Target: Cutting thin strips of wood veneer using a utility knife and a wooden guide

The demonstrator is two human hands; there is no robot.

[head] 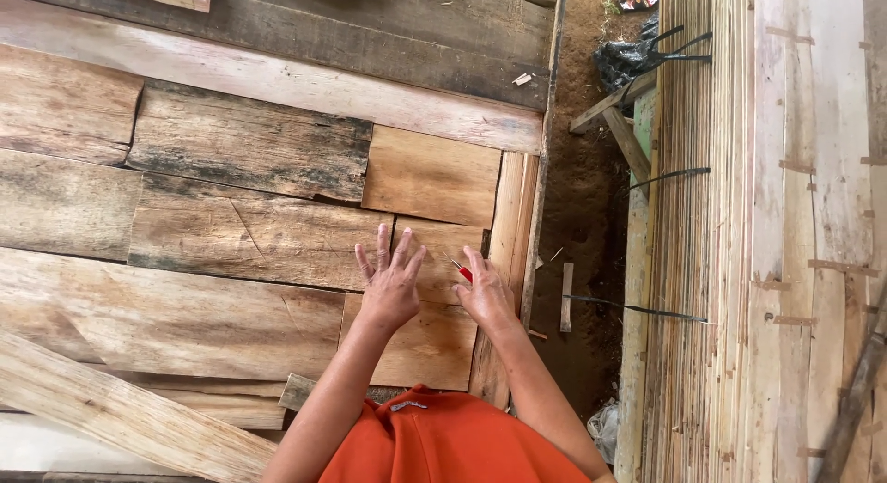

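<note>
Fingers of the left hand (390, 284) lie spread on a plank (434, 243) (right hand (484, 296)'s grip pinches a red-handled tool (461, 270)).

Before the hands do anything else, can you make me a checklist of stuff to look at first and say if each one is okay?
1. Left hand flat on the wooden boards, fingers spread: ok.
2. Right hand has hold of the small red-handled tool: ok, though the grip is partly hidden.
3. Tool tip away from the left hand's fingers: ok, a gap shows between them.
4. What kind of tool it is: cannot tell, only a thin point and a bit of red handle show.
5. Boards lying level and tight: not ok, they are uneven, with dark gaps and cracks.
6. Loose plank lying across the boards at lower left, apart from both hands: ok.
</note>
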